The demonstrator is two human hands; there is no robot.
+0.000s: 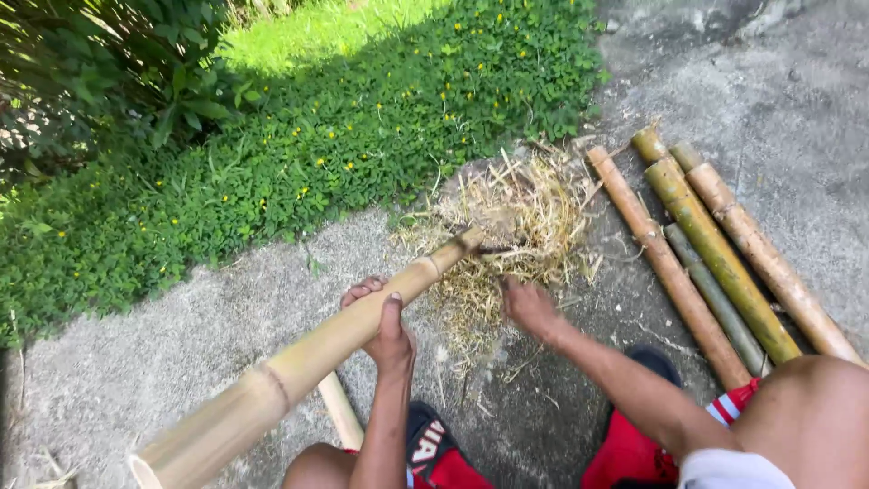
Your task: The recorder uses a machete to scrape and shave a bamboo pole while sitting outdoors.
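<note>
Partway through scraping: left hand [385, 330] wrapped around bamboo pole [308, 353] slanted over heap of shavings [520, 226], right hand [529, 308] seemingly closed on blurred tool, four poles [715, 254] waiting alongside.

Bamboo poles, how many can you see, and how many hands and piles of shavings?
Bamboo poles: 5 (1 held, 4 lying on the ground)
Hands: 2 (left hand, right hand)
Piles of shavings: 1
Total: 8
</note>
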